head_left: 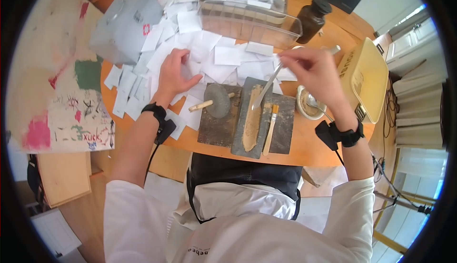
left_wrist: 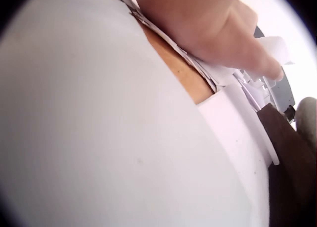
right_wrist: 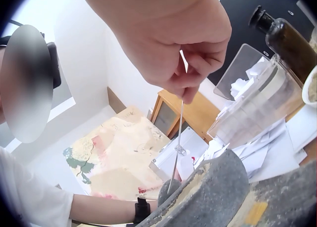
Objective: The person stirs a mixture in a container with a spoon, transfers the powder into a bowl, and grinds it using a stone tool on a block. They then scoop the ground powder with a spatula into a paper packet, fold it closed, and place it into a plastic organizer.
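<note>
My right hand [head_left: 318, 73] pinches a slim metal spatula [head_left: 270, 84] between thumb and fingertips. Its flat end dips into tan powder [head_left: 251, 132] lying along the hollow of a grey stone grinding trough [head_left: 239, 125]. In the right wrist view the spatula [right_wrist: 179, 142] hangs down from the fingertips over the trough [right_wrist: 223, 187]. Loosely bent, my left hand [head_left: 173, 75] rests over scattered white paper slips [head_left: 202, 44] and holds nothing. Between the hands, a round stone grinding wheel [head_left: 217, 101] with a wooden axle lies left of the trough.
The trough stands on a dark board [head_left: 214, 134] beside a flat brush [head_left: 270, 132]. A white bowl [head_left: 309, 113] of powder with a spoon is to the right. Around are a yellow bin [head_left: 373, 82], brown bottle [head_left: 312, 23], clear plastic box [head_left: 247, 27] and silver case [head_left: 126, 25].
</note>
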